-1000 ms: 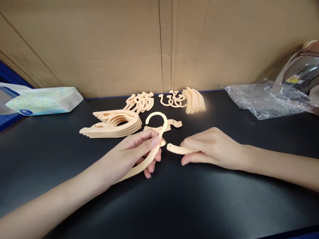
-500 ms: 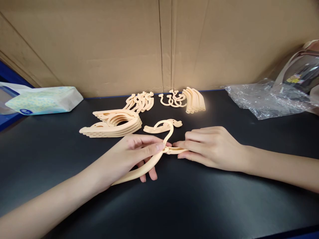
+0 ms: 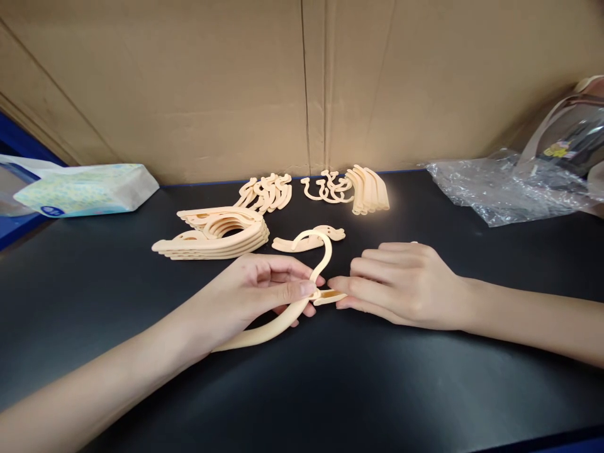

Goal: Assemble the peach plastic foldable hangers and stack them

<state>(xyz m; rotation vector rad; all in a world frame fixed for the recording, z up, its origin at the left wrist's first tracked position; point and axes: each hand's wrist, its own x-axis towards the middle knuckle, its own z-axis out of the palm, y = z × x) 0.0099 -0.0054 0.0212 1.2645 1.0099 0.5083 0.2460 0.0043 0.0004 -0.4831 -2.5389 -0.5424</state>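
Observation:
My left hand [image 3: 274, 283] pinches a cream plastic clothes hanger [image 3: 278, 324] at its middle joint, thumb on top. The curved hook [image 3: 325, 255] rises from that joint, and one arm of the hanger slopes down to the left under my wrist. From the right, my right hand [image 3: 401, 283] grips the hanger's other arm [image 3: 330, 297], whose hollow side shows; its far end is hidden in my fingers. Just beyond the hook lies a loose cream hanger arm [image 3: 292, 244] on the black table.
A stack of folded hangers [image 3: 217, 236] stands left of centre. Behind are loose hanger arms [image 3: 268, 192], several hooks [image 3: 325, 189] and a bundle of arms [image 3: 370, 192]. A tissue pack [image 3: 89, 189] lies left, clear plastic [image 3: 500, 189] right, with a cardboard wall [image 3: 236, 82] behind.
The hanger's right arm has swung slightly downward at the joint, and more of its hollow side shows. The hook has shifted a little right. My left fingers have curled in beneath the joint.

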